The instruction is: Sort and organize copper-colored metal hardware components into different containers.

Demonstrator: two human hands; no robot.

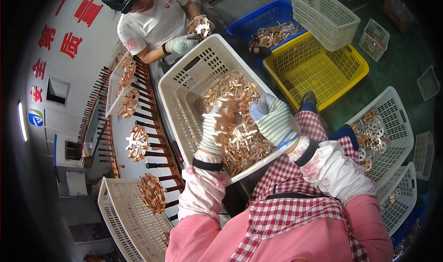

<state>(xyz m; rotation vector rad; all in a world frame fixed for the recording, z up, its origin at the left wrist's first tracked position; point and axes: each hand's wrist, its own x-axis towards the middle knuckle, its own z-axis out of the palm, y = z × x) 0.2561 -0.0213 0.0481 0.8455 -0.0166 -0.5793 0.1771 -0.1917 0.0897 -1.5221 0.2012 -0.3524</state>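
In front of me a white plastic basket (pixel 184 84) holds a heap of small copper-coloured metal pieces (pixel 249 144). Over the heap, my left hand (pixel 213 132), in a striped knit glove, is closed on a copper-coloured metal part (pixel 229 116). Motion smears that part, so its exact shape is hard to read. My right hand (pixel 276 122), gloved alike, is above the basket's right side with its fingers curled in. Whatever its fingertips may hold is hidden.
To the left, copper-coloured ring-shaped parts (pixel 137 143) line a conveyor with black rods. A co-worker (pixel 154 24) across the basket handles a similar ring. A yellow crate (pixel 318 68), a blue bin (pixel 279 13) and a white basket of metal pieces (pixel 392 142) stand on my right.
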